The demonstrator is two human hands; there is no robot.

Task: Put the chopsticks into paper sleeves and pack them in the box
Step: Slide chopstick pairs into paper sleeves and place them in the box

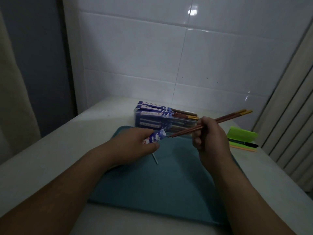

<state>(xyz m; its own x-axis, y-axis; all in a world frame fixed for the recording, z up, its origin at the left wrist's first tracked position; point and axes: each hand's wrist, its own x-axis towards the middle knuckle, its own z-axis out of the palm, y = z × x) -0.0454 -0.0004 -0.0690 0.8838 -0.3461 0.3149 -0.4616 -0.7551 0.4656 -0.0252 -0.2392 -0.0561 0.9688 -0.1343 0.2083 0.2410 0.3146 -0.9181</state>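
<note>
Head view: I worked over a teal rectangular mat on a white counter.
Left hand: my left hand pinched a blue-and-white printed paper sleeve, mouth facing right.
Right hand: my right hand gripped reddish-brown wooden chopsticks with gold ends, fingers curled round them.
Chopsticks: tips sat at the sleeve's mouth, gold ends raised rightward.
Box: a clear plastic box stood behind the mat, holding sleeved pairs.

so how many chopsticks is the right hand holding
2 chopsticks, both side by side in the right hand, tips at the mouth of the paper sleeve the left hand holds; none look hidden.
</note>
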